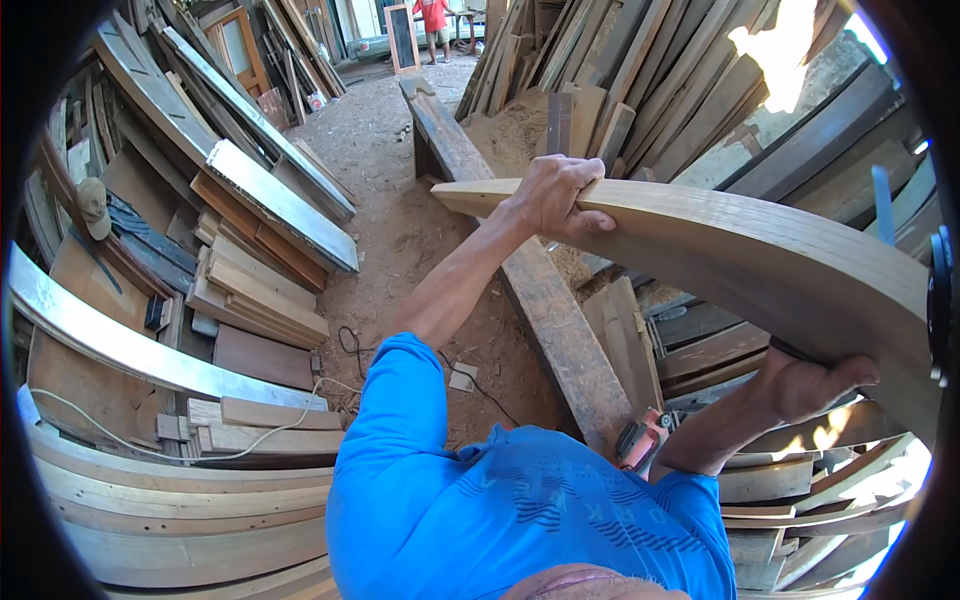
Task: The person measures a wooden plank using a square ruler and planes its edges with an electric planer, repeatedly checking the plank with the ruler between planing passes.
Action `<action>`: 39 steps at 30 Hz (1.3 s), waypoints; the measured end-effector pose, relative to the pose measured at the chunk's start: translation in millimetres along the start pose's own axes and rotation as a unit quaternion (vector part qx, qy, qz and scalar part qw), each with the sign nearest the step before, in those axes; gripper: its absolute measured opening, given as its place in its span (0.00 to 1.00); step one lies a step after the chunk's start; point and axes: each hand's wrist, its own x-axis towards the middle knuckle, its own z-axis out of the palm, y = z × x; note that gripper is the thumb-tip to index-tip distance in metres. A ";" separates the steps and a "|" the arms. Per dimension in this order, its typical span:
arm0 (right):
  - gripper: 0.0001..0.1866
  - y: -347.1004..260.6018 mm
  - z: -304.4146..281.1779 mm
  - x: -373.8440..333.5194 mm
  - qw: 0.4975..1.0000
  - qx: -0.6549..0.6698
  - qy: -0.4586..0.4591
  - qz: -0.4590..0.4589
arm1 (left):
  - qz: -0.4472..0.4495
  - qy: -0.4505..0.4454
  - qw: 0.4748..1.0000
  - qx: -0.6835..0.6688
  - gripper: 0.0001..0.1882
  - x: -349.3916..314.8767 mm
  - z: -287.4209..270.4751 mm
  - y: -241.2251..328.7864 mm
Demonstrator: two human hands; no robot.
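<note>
A long, pale wooden plank is raised above the workbench beam, its far end pointing left and its near end running past the right rim of the view. My left hand is closed over the plank's top edge near the far end. Lower down, my right hand grips the plank's bottom edge, with the thumb showing and the other fingers partly hidden. Beneath the plank lies a thick, worn beam used as a bench. On its near end, close to my body, sits a red handheld power tool, partly hidden by my right arm.
Stacked boards fill the left side. More planks lean at the back right, beside a sawdust heap. A dark cord lies on the dirt floor. A person in red stands far off.
</note>
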 end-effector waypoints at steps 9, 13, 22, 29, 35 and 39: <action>0.29 -0.5 -18.7 19.7 0.961 0.222 -0.120 0.116 | -0.118 -0.002 0.993 -0.007 0.38 -76.6 -12.9 58.2; 0.28 21.5 18.2 -5.7 0.984 0.154 -0.032 0.083 | -0.173 0.000 0.985 -0.016 0.36 -119.0 -10.0 68.1; 0.26 86.5 10.4 -56.0 0.931 -0.258 -0.214 0.142 | -0.270 0.126 0.945 -0.137 0.38 -146.9 -13.4 80.0; 0.34 112.4 6.6 -135.6 0.874 -0.150 -0.256 0.385 | -0.350 0.128 0.924 -0.086 0.35 -174.7 2.8 87.1; 0.28 150.2 12.9 -135.3 0.881 -0.022 -0.241 0.407 | -0.416 0.117 0.896 -0.099 0.26 -186.0 -11.3 107.7; 0.22 168.7 9.4 -136.0 0.870 -0.011 -0.236 0.433 | -0.434 0.097 0.876 -0.189 0.23 -222.8 -28.1 121.5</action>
